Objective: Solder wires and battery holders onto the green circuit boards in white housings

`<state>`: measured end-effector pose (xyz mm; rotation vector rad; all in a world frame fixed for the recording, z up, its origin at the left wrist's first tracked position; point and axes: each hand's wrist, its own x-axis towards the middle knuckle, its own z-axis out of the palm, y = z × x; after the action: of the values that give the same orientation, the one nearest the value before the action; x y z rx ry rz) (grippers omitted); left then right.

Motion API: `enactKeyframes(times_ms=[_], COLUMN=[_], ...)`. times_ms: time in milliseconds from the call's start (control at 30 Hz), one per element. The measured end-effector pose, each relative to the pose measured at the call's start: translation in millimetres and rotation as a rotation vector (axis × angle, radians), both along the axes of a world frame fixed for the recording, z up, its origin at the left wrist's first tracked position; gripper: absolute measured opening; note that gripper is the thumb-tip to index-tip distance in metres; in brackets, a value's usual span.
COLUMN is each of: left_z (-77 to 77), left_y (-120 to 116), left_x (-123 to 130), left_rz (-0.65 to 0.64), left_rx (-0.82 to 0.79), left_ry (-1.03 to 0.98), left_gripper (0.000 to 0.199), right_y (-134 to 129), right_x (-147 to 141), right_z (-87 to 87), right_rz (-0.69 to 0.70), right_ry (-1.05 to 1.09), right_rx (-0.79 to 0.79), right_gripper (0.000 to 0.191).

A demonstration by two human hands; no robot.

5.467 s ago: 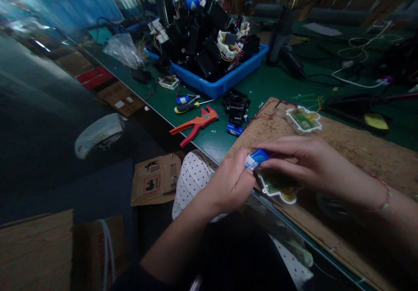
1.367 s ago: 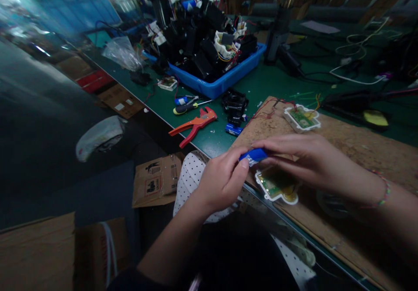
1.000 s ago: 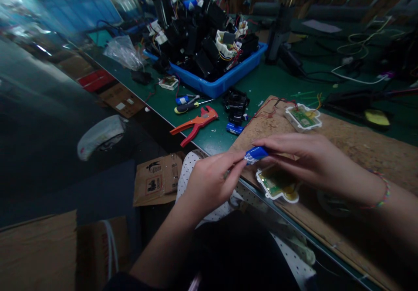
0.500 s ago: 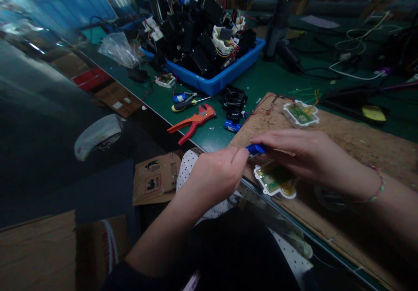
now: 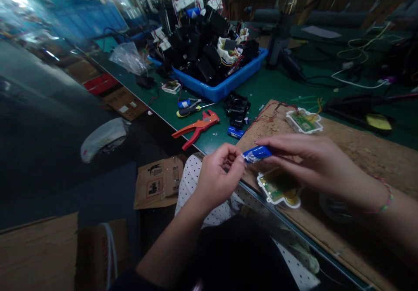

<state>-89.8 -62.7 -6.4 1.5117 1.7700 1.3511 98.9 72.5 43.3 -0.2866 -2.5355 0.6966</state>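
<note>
Between thumb and fingers, my right hand [image 5: 303, 153] holds a blue cylindrical cell [image 5: 257, 153] whose wrapper looks crumpled and silvery near the left end. My left hand [image 5: 222, 171] is pinched at that left end; what its fingertips grip is too small to tell. Just below my right hand, a white-framed circuit board [image 5: 277, 188] lies at the front edge of the brown board [image 5: 359, 151]. A second white-framed circuit board [image 5: 304, 121] with red and yellow wires rests farther back on it.
On the green table [image 5: 257, 95] are orange-red cutters [image 5: 199, 127], a screwdriver [image 5: 187, 111], another blue cell [image 5: 235, 132] and black parts [image 5: 237, 108]. Behind stands a blue tray [image 5: 215, 91] heaped with black housings. Cardboard boxes [image 5: 160, 182] sit below, left.
My left hand has turned and its fingers have loosened somewhat, showing more of the blue cell and its silvery crumpled part. The whole view has shifted slightly.
</note>
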Motion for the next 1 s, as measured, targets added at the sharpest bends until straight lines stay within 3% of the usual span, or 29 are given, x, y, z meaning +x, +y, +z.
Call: enactKeyframes(times_ms=[100, 333, 433, 633, 767, 867, 933, 1000], left_z=[7.0, 23.2, 26.1, 17.2, 10.6, 11.3, 12.7, 13.5], left_y=[-2, -4, -5, -1, -1, -5, -7, -8], left_x=[-2, -1, 2, 2, -1, 1, 6, 12], left_rz=[-0.029, -0.058, -0.069, -0.018, 0.157, 0.112, 0.066, 0.098], left_rx=[0.028, -0.050, -0.071, -0.018, 0.032, 0.013, 0.013, 0.052], left_ry=[0.140, 0.758, 0.835, 0.691, 0.245, -0.058, -0.089, -0.016], left_gripper=[0.010, 0.019, 0.018, 0.008, 0.009, 0.014, 0.015, 0.012], right_y=[1, -1, -1, -2, -3, -2, -1, -2], right_x=[0, -1, 0, 2, 1, 1, 1, 2], right_z=[-0.9, -1.1, -0.8, 0.5, -0.1, -0.3, -0.1, 0.2], right_rz=[0.002, 0.032, 0.056, 0.029, -0.079, -0.149, -0.184, -0.211], right_ry=[-0.001, 0.019, 0.011, 0.011, 0.000, 0.008, 0.006, 0.000], right_rx=[-0.005, 0.021, 0.035, 0.053, 0.025, -0.013, -0.053, -0.083], right_gripper=[0.037, 0.036, 0.036, 0.034, 0.037, 0.033, 0.033, 0.033])
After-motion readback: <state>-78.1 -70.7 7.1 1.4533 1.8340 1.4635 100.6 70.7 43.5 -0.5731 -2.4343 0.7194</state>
